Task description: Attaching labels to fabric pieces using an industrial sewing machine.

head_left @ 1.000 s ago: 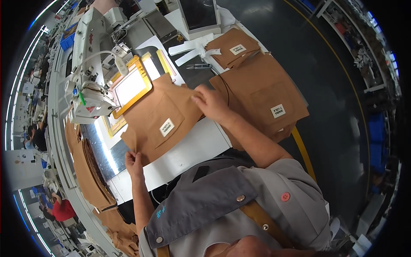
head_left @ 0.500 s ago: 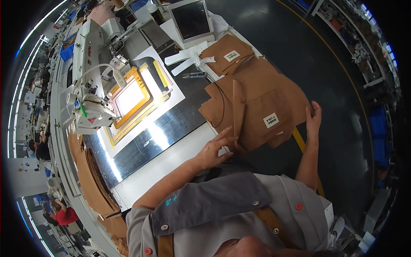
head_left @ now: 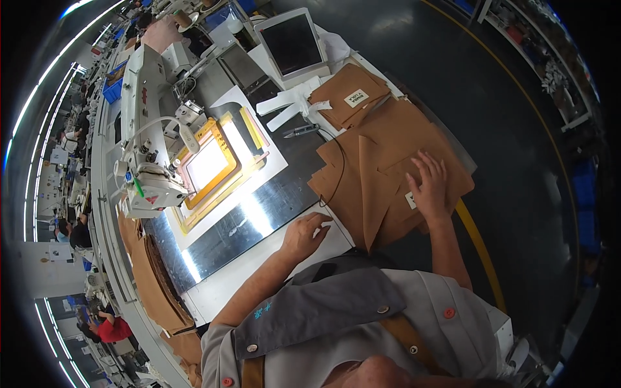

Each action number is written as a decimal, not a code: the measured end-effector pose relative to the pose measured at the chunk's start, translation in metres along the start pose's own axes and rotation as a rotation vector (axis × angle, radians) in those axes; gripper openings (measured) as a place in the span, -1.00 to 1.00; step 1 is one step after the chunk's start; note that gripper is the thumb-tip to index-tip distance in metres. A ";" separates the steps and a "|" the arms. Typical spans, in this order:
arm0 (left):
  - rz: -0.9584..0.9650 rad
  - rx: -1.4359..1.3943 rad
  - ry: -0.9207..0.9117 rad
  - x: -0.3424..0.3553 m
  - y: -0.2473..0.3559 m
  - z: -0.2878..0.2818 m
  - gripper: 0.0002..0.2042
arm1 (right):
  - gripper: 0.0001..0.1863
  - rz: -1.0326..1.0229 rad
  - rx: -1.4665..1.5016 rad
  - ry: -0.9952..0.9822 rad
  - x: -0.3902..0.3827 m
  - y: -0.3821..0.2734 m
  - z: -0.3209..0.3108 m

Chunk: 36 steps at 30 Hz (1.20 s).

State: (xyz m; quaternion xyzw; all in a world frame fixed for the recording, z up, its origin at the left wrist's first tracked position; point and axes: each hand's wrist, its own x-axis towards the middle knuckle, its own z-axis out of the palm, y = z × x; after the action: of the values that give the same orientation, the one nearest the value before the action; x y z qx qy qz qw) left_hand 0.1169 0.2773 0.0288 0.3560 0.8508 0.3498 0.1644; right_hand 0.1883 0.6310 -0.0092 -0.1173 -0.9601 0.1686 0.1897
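On the right lies a stack of brown fabric pieces (head_left: 352, 184), one with a folded edge running down it. My right hand (head_left: 429, 191) rests on the top piece with its fingers stretched out, partly covering a white label (head_left: 411, 200). My left hand (head_left: 305, 236) is over the white table edge (head_left: 339, 238), left of the stack. Its fingers are bent and apart from the thumb, with nothing visible between them. Behind the stack sits a smaller pile of brown pieces (head_left: 346, 107) with a white label.
A sewing machine (head_left: 145, 149) with a lit yellow frame (head_left: 223, 174) stands at the left. Thread snips (head_left: 301, 131), white strips (head_left: 284, 116) and a dark-screened tablet (head_left: 294, 48) are farther back. More brown pieces (head_left: 152, 281) hang at the left table edge. A thin black cord (head_left: 341, 171) crosses the stack.
My right hand has moved left from the stack's right edge onto the top piece. My left hand has drawn back left, off the fabric. The top piece has shifted.
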 end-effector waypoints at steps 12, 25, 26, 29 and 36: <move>-0.559 -0.135 0.470 -0.130 -0.069 -0.021 -0.86 | -0.61 -0.277 0.441 -0.079 0.088 -0.090 0.060; -0.667 -0.197 0.579 -0.152 -0.074 -0.028 -0.85 | -0.71 -0.423 0.172 -0.149 0.235 -0.221 0.191; -0.666 -0.207 0.596 -0.153 -0.074 -0.029 -0.85 | -0.71 -0.428 0.172 -0.154 0.239 -0.224 0.197; -0.727 -0.255 0.605 -0.157 -0.077 -0.035 -0.85 | -0.84 -0.379 0.062 -0.237 0.247 -0.229 0.209; -0.622 -0.270 0.581 -0.164 -0.096 -0.043 -0.86 | -0.87 -0.308 0.008 -0.291 0.254 -0.220 0.212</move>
State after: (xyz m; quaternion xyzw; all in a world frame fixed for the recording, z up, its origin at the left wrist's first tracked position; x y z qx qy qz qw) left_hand 0.1611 0.0902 -0.0044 -0.0546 0.8750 0.4771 0.0610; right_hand -0.1613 0.4434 -0.0307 0.0571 -0.9833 0.1565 0.0729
